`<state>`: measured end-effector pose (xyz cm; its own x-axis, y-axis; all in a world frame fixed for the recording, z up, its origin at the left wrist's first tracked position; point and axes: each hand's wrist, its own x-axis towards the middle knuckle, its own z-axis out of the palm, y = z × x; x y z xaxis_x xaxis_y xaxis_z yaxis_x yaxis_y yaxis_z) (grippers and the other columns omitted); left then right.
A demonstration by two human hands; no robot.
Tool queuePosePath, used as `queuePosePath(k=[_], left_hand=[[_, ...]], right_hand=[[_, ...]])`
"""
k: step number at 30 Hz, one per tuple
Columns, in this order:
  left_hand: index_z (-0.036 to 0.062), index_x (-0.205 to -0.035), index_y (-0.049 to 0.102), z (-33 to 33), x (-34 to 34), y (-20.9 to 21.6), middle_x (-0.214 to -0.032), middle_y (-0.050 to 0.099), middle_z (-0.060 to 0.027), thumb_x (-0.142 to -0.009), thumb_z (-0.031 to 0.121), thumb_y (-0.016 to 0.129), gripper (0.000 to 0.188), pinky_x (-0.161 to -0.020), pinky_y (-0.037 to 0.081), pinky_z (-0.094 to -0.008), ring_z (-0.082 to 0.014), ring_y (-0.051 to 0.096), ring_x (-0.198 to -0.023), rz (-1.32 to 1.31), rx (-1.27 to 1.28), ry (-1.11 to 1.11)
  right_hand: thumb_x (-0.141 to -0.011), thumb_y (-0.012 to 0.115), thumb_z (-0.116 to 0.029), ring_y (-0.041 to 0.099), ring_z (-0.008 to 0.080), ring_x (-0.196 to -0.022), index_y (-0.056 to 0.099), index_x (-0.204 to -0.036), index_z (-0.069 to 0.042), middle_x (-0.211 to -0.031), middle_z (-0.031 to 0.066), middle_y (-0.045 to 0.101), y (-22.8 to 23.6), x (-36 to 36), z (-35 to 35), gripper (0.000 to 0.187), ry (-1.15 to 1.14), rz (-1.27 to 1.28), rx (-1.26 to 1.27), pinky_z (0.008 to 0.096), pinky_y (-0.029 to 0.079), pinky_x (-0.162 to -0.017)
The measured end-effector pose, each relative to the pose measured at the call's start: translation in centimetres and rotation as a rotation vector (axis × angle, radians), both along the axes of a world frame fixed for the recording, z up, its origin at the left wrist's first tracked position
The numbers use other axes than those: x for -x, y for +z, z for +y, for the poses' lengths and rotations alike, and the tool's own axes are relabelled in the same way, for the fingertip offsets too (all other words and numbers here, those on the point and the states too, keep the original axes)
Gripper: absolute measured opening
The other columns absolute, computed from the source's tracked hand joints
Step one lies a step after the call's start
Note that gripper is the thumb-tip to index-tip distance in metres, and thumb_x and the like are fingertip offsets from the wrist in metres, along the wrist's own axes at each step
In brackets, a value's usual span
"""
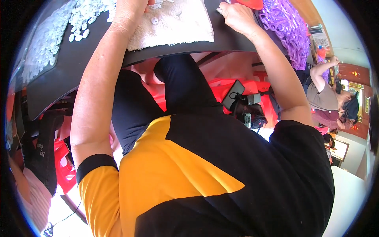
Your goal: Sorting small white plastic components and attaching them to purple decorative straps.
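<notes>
1. Nearest the camera was the person's own torso in a black and yellow shirt (189,177), which filled the lower half of the view.
2. Beyond it, black-clad legs (173,91) ran under the dark worktop (79,67), and red plastic stools (237,89) showed below the edge.
3. On one stool beside the right forearm lay a dark phone (233,94) with a small grey charger block (254,98) and cables.
4. Both forearms reached up and away from the body onto the worktop, well apart from each other.
5. The left hand (130,10) rested on a cream towel (177,23) spread on the worktop; its fingers were cut off by the top edge, so I cannot tell whether they were apart or closed.
6. A few small clear plastic pieces (154,19) lay on the towel just beside that hand.
7. A broad scatter of the same clear plastic pieces (59,31) covered the worktop to the left of the towel.
8. The right hand (233,15) was curled at the towel's far right corner, close to a red object (248,4) at the top edge; whether it gripped anything could not be told.
9. A heap of purple plastic loops (288,27) lay just right of that hand.
10. Farther right, another person (327,94) in a grey-brown top sat with one arm raised.
</notes>
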<state>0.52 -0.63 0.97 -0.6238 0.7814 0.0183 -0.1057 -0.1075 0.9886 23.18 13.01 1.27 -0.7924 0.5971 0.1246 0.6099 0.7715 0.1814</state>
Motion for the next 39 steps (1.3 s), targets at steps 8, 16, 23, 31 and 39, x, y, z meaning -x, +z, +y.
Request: queuePosePath(k=[8,16,23,31,39], left_hand=[[-0.0004,-0.078,0.064,1.1,0.7,-1.3,-0.061,0.056,-0.0039,-0.085,0.006,0.060,0.011,-0.040,0.036,-0.0249,-0.0111,0.046,-0.046,0.043,-0.031,-0.037],[0.0087,-0.104,0.069,0.1,-0.5,-2.4,-0.085,0.067,-0.0006,-0.088,0.014,0.063,0.018,-0.077,0.049,-0.0240,-0.0086,0.059,-0.079,0.650,-0.120,-0.148],[0.0083,-0.113,0.064,-1.1,-1.7,-0.8,-0.090,0.067,-0.0044,-0.086,0.008,0.065,0.027,-0.080,0.051,-0.0247,-0.0110,0.063,-0.085,0.605,-0.118,-0.320],[0.0045,-0.107,0.065,-0.2,-0.6,-1.6,-0.092,0.069,-0.0046,-0.085,0.004,0.069,0.022,-0.080,0.052,-0.0251,-0.0104,0.064,-0.086,0.446,-0.268,-0.219],[0.0060,-0.100,0.066,-0.2,-0.4,-1.5,-0.084,0.066,-0.0027,-0.083,0.005,0.071,0.019,-0.076,0.051,-0.0242,-0.0096,0.061,-0.078,0.400,-0.311,-0.169]], right_hand=[[-0.094,0.054,-0.026,0.059,0.0337,-0.063,0.059,-0.081,-0.005,-0.067,0.0146,0.060,-1.5,-2.0,3.9,0.025,0.158,0.143,0.056,0.0442,0.042,-0.057],[-0.091,0.062,-0.014,0.046,0.0062,-0.062,0.065,-0.083,-0.001,-0.067,-0.0029,0.051,1.8,0.5,-0.2,0.015,0.101,0.737,1.009,0.0209,0.035,-0.058],[-0.091,0.060,-0.012,0.050,0.0066,-0.065,0.067,-0.093,0.001,-0.068,-0.0016,0.052,2.3,4.5,-1.9,0.015,0.193,0.758,1.062,0.0214,0.040,-0.061],[-0.090,0.064,-0.017,0.053,0.0087,-0.058,0.068,-0.091,0.002,-0.067,0.0016,0.058,3.8,7.8,-2.4,0.019,0.226,0.804,1.184,0.0233,0.044,-0.056],[-0.091,0.063,-0.018,0.054,0.0073,-0.059,0.068,-0.096,0.002,-0.067,0.0008,0.059,3.9,7.8,-1.7,0.021,0.267,0.796,1.154,0.0215,0.042,-0.055]])
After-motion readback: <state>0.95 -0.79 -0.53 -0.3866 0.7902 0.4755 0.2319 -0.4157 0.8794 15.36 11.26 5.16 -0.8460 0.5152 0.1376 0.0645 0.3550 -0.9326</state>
